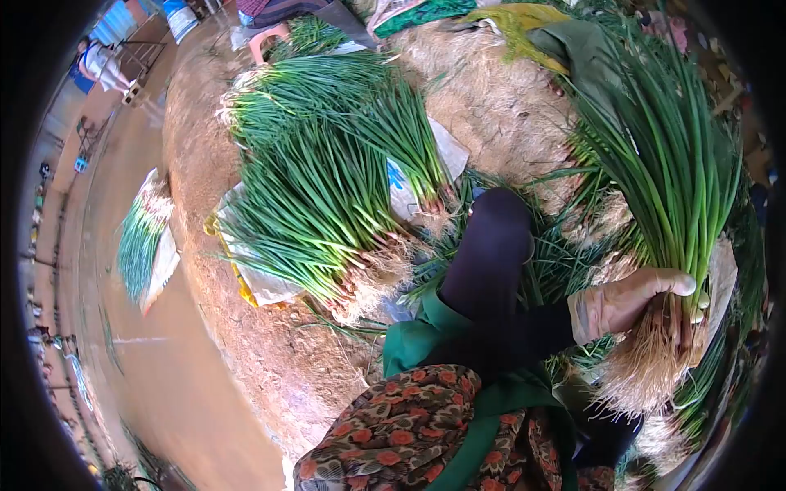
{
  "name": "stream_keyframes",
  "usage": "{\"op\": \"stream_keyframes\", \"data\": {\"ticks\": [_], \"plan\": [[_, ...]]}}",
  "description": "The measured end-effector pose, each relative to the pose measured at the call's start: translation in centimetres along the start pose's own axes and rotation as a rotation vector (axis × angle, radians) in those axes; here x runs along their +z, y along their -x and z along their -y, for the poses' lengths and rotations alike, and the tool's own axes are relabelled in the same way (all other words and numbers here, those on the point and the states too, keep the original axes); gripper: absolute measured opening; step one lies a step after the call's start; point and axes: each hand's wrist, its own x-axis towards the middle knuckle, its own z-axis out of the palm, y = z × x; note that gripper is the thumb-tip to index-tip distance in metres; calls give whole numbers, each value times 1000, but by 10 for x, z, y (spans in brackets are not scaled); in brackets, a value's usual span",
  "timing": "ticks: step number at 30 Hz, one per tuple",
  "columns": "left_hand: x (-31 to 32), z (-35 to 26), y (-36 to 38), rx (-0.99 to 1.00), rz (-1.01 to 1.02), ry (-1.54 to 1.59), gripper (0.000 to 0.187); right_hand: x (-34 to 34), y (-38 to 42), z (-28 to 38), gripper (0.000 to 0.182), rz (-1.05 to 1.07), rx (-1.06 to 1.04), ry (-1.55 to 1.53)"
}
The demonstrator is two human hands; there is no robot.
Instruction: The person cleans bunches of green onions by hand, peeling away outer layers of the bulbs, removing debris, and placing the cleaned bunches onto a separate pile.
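Observation:
My left hand [626,307], in a thin pale glove, grips a bunch of spring onions [684,196] just above the roots. The thumb lies across the front of the stalks, and the fingers are hidden behind them. Long green leaves rise from the grip, and pale stringy roots hang below it. Beyond my knee [495,245] a large pile of spring onions [319,204] lies on a whitish sack [274,282], its roots towards me. A smaller bunch [413,147] adjoins it on the right. My right hand is not visible.
Brown, root-covered ground [295,376] slopes to muddy water [180,352] on the left. Another bunch of spring onions [141,237] lies there. Green and yellow cloths [524,33] and a pink stool [266,41] sit at the back. A person [98,65] is far left.

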Motion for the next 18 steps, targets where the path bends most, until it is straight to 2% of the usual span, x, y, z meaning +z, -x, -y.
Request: {"op": "stream_keyframes", "data": {"ticks": [2, 3, 4, 6, 8, 9, 11, 13, 16, 17, 18], "plan": [[7, -14, 9, 37, 63, -96, 36, 33, -19, 5, 21, 106, -38, -79], [10, -20, 11, 114, 12, -91, 40, 50, -29, 8, 21, 159, -61, -122], [8, -35, 18, 75, 35, -142, 43, 63, -38, 12, 21, 209, -71, -160], [7, -54, 28, 96, 85, -81, 34, 80, -62, 22, 21, 283, -86, -217], [6, -82, 47, 134, 85, -290, 37, 91, -84, 30, 21, 332, -98, -263], [7, -86, 47, 204, 92, -159, 38, 90, -97, 34, 21, 344, -94, -273], [43, -117, 83, 449, -100, -203, 38, 77, -122, 33, 21, 379, -49, -296], [34, -156, 121, 485, -247, -482, 40, 43, -149, 19, 24, 408, 64, -253], [43, -204, 202, 666, -479, -817, 40, 52, -146, -4, 25, 64, 132, -81], [49, -218, 228, 736, -557, -899, 41, 32, -157, -17, 26, 102, 215, -101], [56, -228, 248, 806, -636, -896, 37, 30, -159, -28, 27, 22, 228, -24]]}}
